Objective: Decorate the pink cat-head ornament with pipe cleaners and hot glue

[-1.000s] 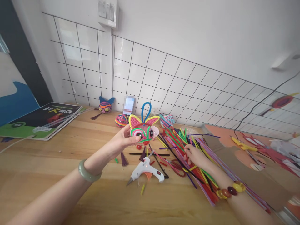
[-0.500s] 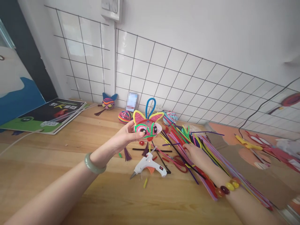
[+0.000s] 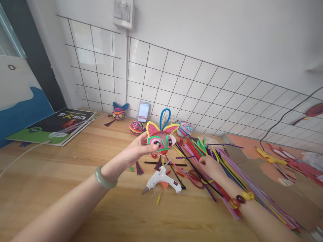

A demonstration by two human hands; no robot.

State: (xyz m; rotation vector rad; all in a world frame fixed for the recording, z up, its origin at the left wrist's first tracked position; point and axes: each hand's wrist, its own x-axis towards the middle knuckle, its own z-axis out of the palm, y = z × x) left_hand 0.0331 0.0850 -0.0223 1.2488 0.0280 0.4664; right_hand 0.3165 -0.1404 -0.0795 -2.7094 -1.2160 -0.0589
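My left hand (image 3: 142, 147) is closed around a colourful cat-faced ornament (image 3: 165, 139), its thumb across the front near one eye. The ornament has pink ears edged in yellow, green trim and a blue loop on top. On the right, my right hand (image 3: 209, 165) rests on the pile of coloured pipe cleaners (image 3: 242, 188), fingers bent and pressed together; whatever they grip is too small to make out. Below the ornament a white glue gun (image 3: 161, 179) lies on the wooden table (image 3: 121, 215), its nozzle pointing left.
Finished-looking ornaments (image 3: 119, 112) and a striped ball (image 3: 136, 127) stand at the back, beside a phone (image 3: 143, 111). Red-handled scissors (image 3: 196, 178) lie right of the glue gun. A black-and-green board (image 3: 73, 122) is at left, a yellow glue gun (image 3: 270, 156) at right.
The whole view has shifted slightly, with things appearing a little lower and further right. My right hand's fingers have drawn closer together over the pipe cleaners. My left hand keeps its hold.
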